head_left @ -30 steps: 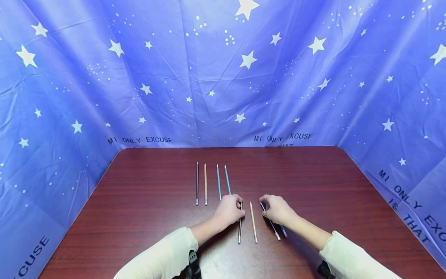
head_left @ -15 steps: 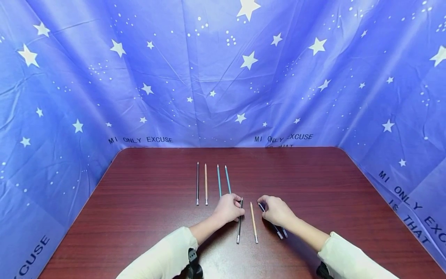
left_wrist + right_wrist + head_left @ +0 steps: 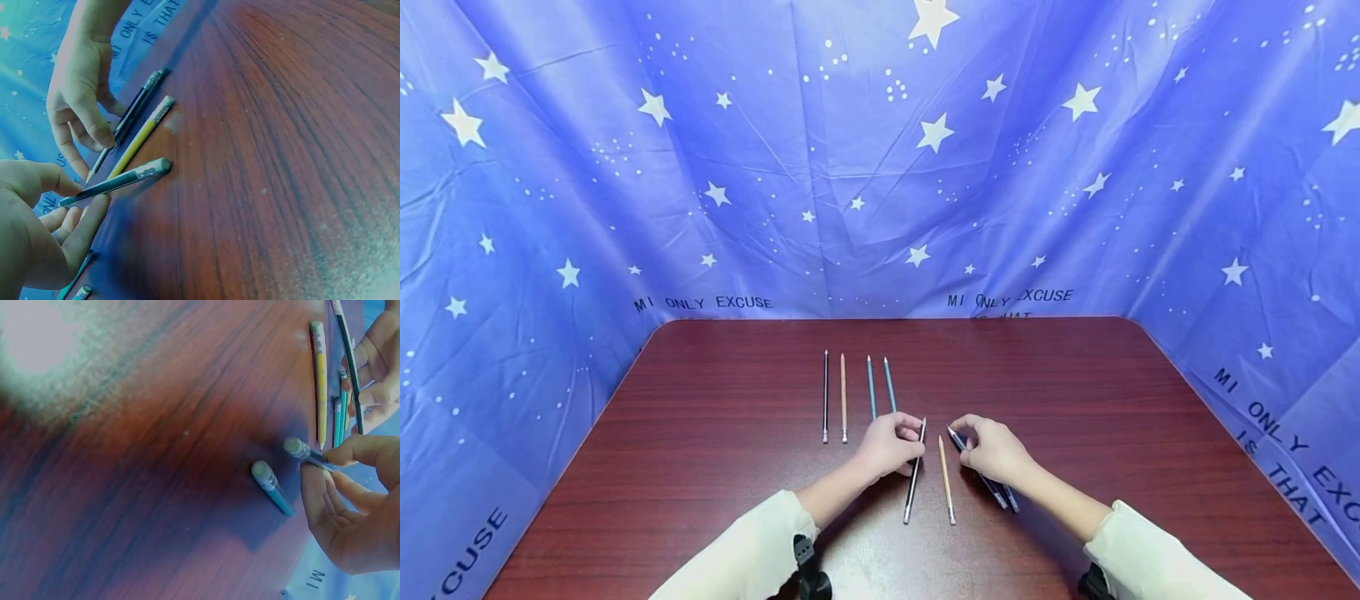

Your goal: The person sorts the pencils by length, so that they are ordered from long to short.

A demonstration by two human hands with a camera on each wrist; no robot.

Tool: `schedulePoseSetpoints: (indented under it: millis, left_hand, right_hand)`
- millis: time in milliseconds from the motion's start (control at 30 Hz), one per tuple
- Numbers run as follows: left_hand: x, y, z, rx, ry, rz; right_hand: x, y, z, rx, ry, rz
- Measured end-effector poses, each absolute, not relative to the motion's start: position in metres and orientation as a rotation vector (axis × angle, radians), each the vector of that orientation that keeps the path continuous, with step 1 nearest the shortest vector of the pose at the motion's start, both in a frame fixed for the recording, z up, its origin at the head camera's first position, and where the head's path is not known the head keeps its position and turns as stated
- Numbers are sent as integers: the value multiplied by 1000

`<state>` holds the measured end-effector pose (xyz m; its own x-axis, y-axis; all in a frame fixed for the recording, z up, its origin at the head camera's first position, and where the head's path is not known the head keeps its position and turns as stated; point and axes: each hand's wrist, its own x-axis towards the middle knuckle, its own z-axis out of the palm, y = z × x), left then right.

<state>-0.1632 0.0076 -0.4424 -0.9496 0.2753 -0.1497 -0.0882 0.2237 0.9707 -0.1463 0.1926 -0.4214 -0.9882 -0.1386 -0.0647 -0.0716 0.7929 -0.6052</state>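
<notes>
Left hand: pinching one black pencil between thumb and fingers, near its point end. Shaft dark and glossy, with a thin light streak along it; sharpened tip pale, silvery ferrule and whitish eraser at the near end. Pencil tilted, tip leaning toward the right hand, eraser end nearer the wearer. Whether that end touches the table cannot be told.

Right hand: pinching a dark pencil with thumb and fingers near the tip. Lies diagonally under the palm, point toward the left hand, eraser end out below the wrist. Ferrule metallic and ribbed, eraser pale and rounded; mid-shaft hidden by the hand.

Just beside it, on the outer side of the right hand: blue-green pencil, mostly covered in the head view, eraser end showing.

Between the hands, apart from both: plain-wood pencil, yellowish, point away from the wearer.

Beyond the left hand: two teal pencils, lower ends hidden behind it. Further left of that hand: second black pencil and second plain-wood pencil, side by side, points away.
</notes>
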Motion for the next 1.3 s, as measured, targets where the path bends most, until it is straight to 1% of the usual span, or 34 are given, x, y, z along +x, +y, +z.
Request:
schedulePoseSetpoints:
  millis: [267,500,700,1300]
  left_hand:
    - [-165,3,-438,112,2135,1860]
    - [-167,1,-438,64,2080,1927]
    - [-168,-3,-435,24,2033,1996]
    - [-169,-2,-430,-8,1979,2080]
  right_hand:
    - [-149,196,-418,-82,2685,-1278]
    - [-154,199,-414,-77,2453,-1551]
    - [-157,202,-407,-15,2328,-1643]
    - [-163,214,-404,-14,2170,-1786]
